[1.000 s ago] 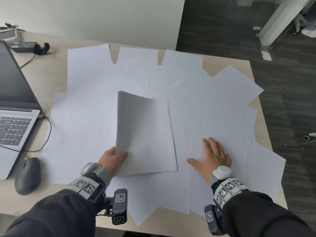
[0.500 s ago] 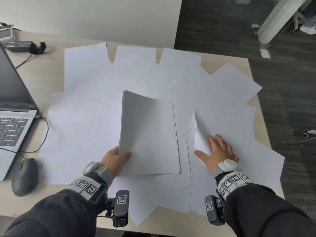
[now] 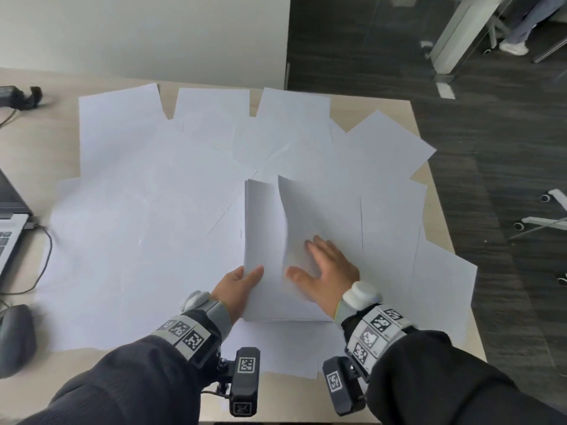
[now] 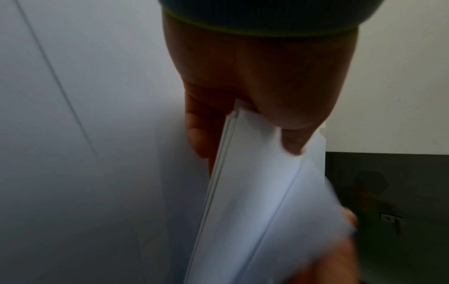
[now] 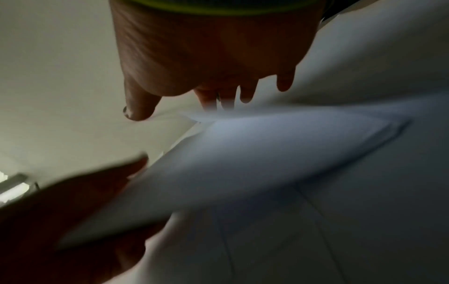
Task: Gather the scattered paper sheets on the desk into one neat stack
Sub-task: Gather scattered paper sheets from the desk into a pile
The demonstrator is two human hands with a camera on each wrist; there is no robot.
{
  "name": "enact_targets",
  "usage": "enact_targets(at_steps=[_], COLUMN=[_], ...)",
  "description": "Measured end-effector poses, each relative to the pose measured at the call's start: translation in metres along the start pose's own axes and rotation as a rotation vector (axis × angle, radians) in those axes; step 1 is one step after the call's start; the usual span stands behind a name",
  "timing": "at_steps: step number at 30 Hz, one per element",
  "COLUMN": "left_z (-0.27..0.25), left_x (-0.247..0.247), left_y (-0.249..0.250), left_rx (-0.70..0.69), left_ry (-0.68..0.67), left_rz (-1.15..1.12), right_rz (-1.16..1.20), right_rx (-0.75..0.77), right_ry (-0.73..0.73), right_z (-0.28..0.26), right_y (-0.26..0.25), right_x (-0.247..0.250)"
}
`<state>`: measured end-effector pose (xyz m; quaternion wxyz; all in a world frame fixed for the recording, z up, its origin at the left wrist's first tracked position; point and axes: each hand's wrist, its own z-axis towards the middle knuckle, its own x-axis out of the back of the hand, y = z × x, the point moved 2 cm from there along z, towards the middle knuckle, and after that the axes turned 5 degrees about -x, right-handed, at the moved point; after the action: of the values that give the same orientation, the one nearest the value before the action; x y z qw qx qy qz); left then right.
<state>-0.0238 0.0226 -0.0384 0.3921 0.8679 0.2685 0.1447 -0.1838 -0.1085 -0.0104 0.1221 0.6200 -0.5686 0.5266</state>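
Observation:
White paper sheets (image 3: 147, 210) lie scattered and overlapping over most of the desk (image 3: 40, 142). My left hand (image 3: 242, 282) grips the near left corner of a gathered stack (image 3: 264, 240), thumb on top and fingers beneath. In the left wrist view the stack (image 4: 255, 192) runs out from between thumb and fingers of the left hand (image 4: 255, 76). My right hand (image 3: 325, 268) lies flat with straight fingers on a single sheet (image 3: 325, 210) that overlaps the stack, its left edge curled upward. In the right wrist view the right hand (image 5: 206, 57) hovers over that blurred sheet (image 5: 267, 153).
A laptop (image 3: 9, 216) sits at the left edge with a cable (image 3: 46, 256) looping beside it. A dark mouse (image 3: 15, 338) lies at the near left and a charger (image 3: 18, 96) at the far left. The desk's right edge (image 3: 441, 228) borders dark floor.
My right hand has slid one sheet leftward from the loose papers onto the stack, and the sheet's left edge has lifted. My left hand keeps its hold on the stack's corner.

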Motion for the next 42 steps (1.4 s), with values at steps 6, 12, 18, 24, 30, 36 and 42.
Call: enact_targets(at_steps=[6, 12, 18, 24, 30, 36, 42], left_z=[-0.011, -0.001, 0.001, 0.01, 0.016, 0.015, 0.011], left_x=[-0.03, -0.028, -0.013, 0.017, 0.022, 0.031, 0.036], left_y=[0.011, -0.001, 0.002, 0.012, 0.013, 0.014, 0.016], left_rx=[0.103, 0.073, 0.053, 0.111, 0.051, 0.029, 0.019], left_ry=[-0.055, -0.001, 0.019, 0.234, 0.22, 0.217, 0.196], left_rz=[0.062, 0.183, 0.049, -0.036, 0.05, 0.078, 0.062], right_rz=[-0.083, 0.34, 0.266, -0.067, -0.194, -0.212, -0.2], right_rx=[0.02, 0.08, -0.052, -0.253, -0.347, -0.366, -0.339], right_ry=[-0.102, -0.216, 0.133, 0.176, 0.059, 0.096, 0.096], right_z=[-0.003, -0.01, 0.01, 0.025, 0.039, 0.041, 0.038], right_y=[0.011, 0.033, 0.07, 0.088, 0.081, 0.082, 0.086], right_x=[-0.022, -0.007, 0.018, 0.036, 0.024, 0.017, 0.031])
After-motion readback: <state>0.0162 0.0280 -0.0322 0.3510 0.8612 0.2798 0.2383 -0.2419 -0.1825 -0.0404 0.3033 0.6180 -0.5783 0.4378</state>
